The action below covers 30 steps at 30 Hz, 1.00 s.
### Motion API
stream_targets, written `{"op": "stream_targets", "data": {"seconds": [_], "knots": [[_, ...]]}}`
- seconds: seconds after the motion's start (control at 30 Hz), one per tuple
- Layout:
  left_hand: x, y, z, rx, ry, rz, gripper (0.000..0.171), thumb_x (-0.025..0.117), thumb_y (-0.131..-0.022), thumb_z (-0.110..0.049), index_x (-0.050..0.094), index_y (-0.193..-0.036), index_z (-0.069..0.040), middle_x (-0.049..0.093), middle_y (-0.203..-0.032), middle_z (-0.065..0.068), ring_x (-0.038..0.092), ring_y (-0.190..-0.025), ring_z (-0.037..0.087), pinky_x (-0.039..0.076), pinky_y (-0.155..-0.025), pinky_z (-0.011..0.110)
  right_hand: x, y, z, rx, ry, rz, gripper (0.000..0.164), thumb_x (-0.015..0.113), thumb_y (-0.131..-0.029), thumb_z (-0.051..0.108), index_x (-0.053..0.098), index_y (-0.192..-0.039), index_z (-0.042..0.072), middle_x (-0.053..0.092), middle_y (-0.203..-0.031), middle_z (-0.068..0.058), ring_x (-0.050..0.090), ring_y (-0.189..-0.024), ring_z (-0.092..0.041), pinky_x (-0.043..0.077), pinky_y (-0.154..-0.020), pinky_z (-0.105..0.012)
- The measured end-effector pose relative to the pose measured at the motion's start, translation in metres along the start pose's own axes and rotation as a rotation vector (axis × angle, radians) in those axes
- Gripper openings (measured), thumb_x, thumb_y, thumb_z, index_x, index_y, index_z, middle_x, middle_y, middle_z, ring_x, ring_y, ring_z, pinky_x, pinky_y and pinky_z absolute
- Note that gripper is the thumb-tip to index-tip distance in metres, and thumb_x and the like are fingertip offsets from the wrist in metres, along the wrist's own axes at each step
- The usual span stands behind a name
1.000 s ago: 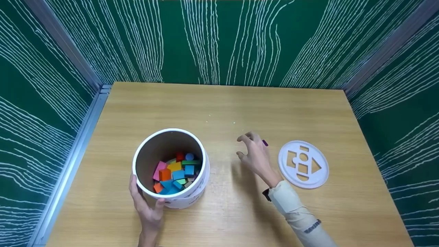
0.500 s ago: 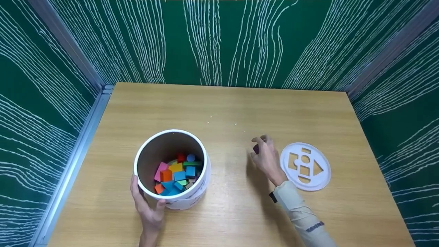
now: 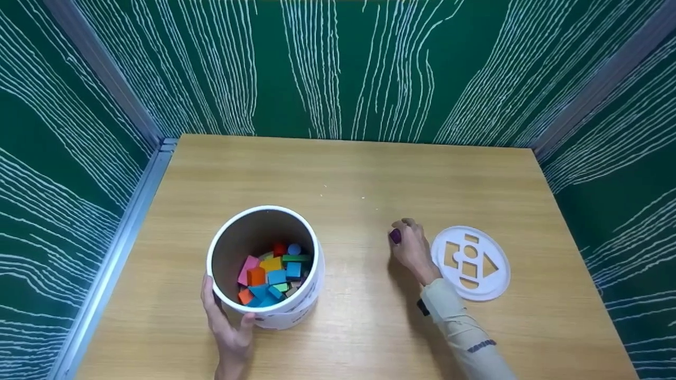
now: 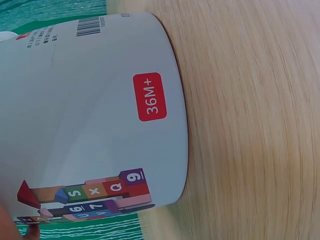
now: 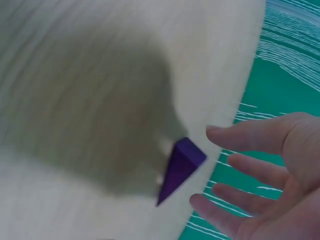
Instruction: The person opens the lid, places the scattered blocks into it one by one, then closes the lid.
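My left hand [image 3: 231, 336] lies spread against the near left of a round white bucket [image 3: 288, 321], fingers along its left wall and thumb on its front. Many coloured toy blocks [image 3: 275, 277] fill the bottom of the open bucket. In the left wrist view the bucket's side [image 4: 100, 110] shows a red 36M+ label; only a bit of the hand [image 4: 7, 227] appears. Right of the bucket, my right hand [image 3: 413, 248] is at a purple triangular block [image 3: 395, 236]. The right wrist view shows that block [image 5: 182, 167] on the table, before the spread fingers [image 5: 250, 137], apart from them.
A white round lid [image 3: 494, 285] with shaped cut-outs lies flat on the wooden table [image 3: 348, 163], just right of my right hand. Green walls [image 3: 348, 68] with white wavy lines surround the table at the back and sides. Tiny pale specks dot the tabletop.
My right hand has moved right, nearer the lid, and its fingers have come around the purple block, first seen behind the hand. The left hand stays on the bucket. The head view tilts slightly up.
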<state>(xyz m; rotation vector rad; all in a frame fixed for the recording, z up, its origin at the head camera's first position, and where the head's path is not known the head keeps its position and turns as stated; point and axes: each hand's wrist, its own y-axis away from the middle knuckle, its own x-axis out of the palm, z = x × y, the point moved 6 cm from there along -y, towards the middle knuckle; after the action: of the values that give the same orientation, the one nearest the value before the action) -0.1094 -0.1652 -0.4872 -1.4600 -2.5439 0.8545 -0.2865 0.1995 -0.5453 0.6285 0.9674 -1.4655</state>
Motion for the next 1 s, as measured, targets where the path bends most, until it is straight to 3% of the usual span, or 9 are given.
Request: {"op": "stream_targets", "data": {"seconds": [0.23, 0.53, 0.67, 0.87, 1.0], "knots": [[0.000, 0.001, 0.000, -0.007, -0.009, 0.010, 0.081, 0.062, -0.076, -0.038, 0.020, -0.138, -0.006, 0.024, -0.141, 0.010, 0.026, -0.124, 0.026, 0.027, -0.100, 0.021, 0.006, 0.002, -0.010, -0.047, -0.020, 0.004, 0.015, 0.062, -0.073, -0.001, 0.064, -0.087, -0.002, 0.058, -0.096, -0.020, 0.056, -0.084, -0.038, 0.048, -0.070, -0.043], [0.002, -0.002, -0.009, -0.013, 0.018, 0.018, 0.079, 0.063, -0.076, -0.028, 0.020, -0.137, -0.003, 0.024, -0.140, 0.012, 0.026, -0.122, 0.032, 0.027, -0.101, 0.023, 0.007, 0.002, -0.018, -0.001, 0.020, 0.039, 0.023, 0.064, -0.065, -0.004, 0.065, -0.087, 0.000, 0.058, -0.084, -0.014, 0.055, -0.078, -0.031, 0.047, -0.066, -0.040], [0.001, 0.000, 0.001, -0.019, 0.010, 0.015, 0.080, 0.064, -0.074, -0.028, 0.020, -0.138, -0.006, 0.024, -0.141, 0.009, 0.026, -0.123, 0.028, 0.028, -0.100, 0.023, 0.010, 0.003, -0.017, 0.027, 0.035, 0.092, 0.024, 0.069, -0.062, 0.000, 0.066, -0.085, 0.002, 0.056, -0.083, -0.014, 0.055, -0.078, -0.031, 0.048, -0.066, -0.040], [0.000, 0.000, 0.000, 0.014, 0.052, 0.003, 0.081, 0.063, -0.075, -0.033, 0.020, -0.137, -0.002, 0.024, -0.140, 0.013, 0.025, -0.125, 0.030, 0.023, -0.104, 0.027, 0.016, 0.008, -0.018, 0.059, 0.033, 0.148, 0.026, 0.073, -0.063, 0.006, 0.065, -0.086, -0.001, 0.055, -0.083, -0.016, 0.054, -0.082, -0.034, 0.048, -0.068, -0.042], [0.000, 0.000, 0.001, -0.001, 0.021, 0.005, 0.079, 0.062, -0.076, -0.032, 0.020, -0.138, -0.005, 0.023, -0.141, 0.011, 0.025, -0.125, 0.028, 0.023, -0.103, 0.026, 0.018, 0.008, -0.019, 0.083, 0.020, 0.166, 0.026, 0.073, -0.064, 0.010, 0.064, -0.085, -0.002, 0.055, -0.083, -0.016, 0.054, -0.079, -0.030, 0.048, -0.068, -0.040]]}}
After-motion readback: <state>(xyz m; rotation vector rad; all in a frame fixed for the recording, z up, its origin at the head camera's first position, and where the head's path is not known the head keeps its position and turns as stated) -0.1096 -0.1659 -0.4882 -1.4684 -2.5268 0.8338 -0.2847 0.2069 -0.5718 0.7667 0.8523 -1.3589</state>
